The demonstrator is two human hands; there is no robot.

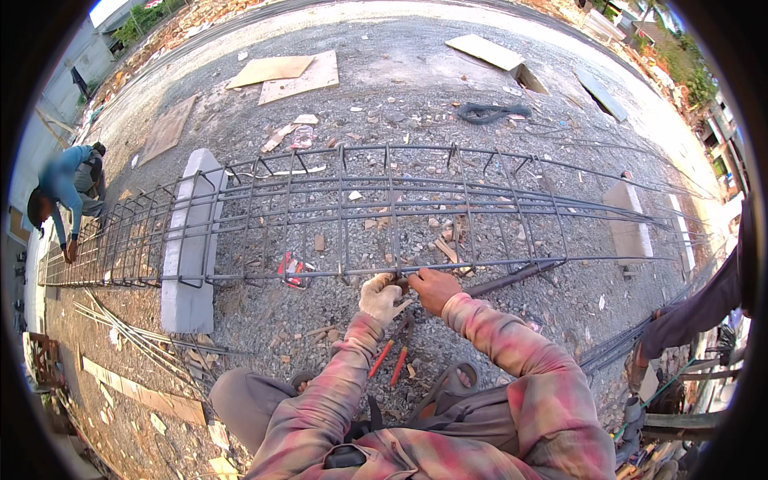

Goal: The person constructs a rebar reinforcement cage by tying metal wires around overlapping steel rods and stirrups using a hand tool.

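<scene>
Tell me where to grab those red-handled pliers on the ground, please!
Probably by both red handles together, coming down from above, on the side nearest the person. The pliers lie on the gravel with those handles pointing toward the person and slightly apart, while the dark metal end points away.

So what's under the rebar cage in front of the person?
Under the rebar cage: pale blocks, grey gravel, a red packet and wood scraps. Whatever the bars, left hand and right hand cover can't be seen.
</scene>
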